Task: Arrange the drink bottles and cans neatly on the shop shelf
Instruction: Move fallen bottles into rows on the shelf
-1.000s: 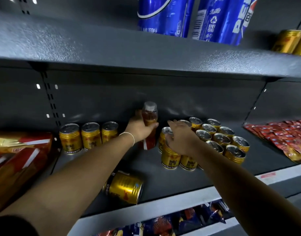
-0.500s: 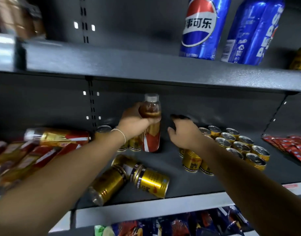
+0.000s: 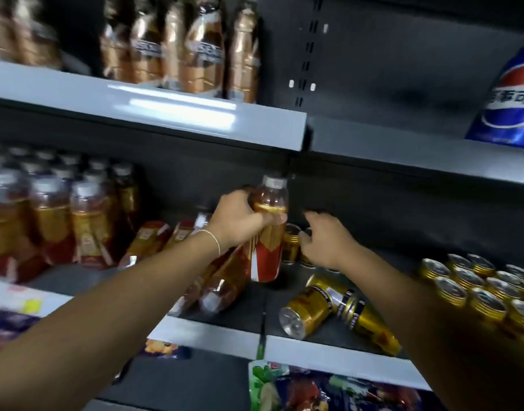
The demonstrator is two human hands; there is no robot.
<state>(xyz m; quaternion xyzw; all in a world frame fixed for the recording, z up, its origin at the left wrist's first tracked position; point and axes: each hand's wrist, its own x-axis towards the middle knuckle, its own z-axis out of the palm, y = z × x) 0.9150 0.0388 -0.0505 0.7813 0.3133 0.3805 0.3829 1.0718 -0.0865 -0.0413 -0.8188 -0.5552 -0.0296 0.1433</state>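
My left hand (image 3: 239, 217) grips the upper half of an upright tea bottle (image 3: 268, 250) with a red and gold label and a white cap, held near the join of two shelf sections. My right hand (image 3: 326, 238) hovers just right of it with fingers spread, over small upright gold cans (image 3: 291, 243) at the back. Two gold cans (image 3: 306, 312) lie on their sides near the front edge of the middle shelf (image 3: 329, 351). Several tea bottles (image 3: 219, 289) lie toppled to the left of the held one.
A block of upright gold cans (image 3: 477, 289) stands at the right. Upright tea bottles (image 3: 56, 221) fill the left section. Brown bottles (image 3: 195, 48) sit on the upper left shelf, a blue Pepsi can (image 3: 510, 99) upper right. Snack packets (image 3: 329, 387) lie below.
The view has swung left, showing the left shelf section. My left hand carries the tea bottle leftward and slightly up. My right hand has left the block of gold cans and follows.
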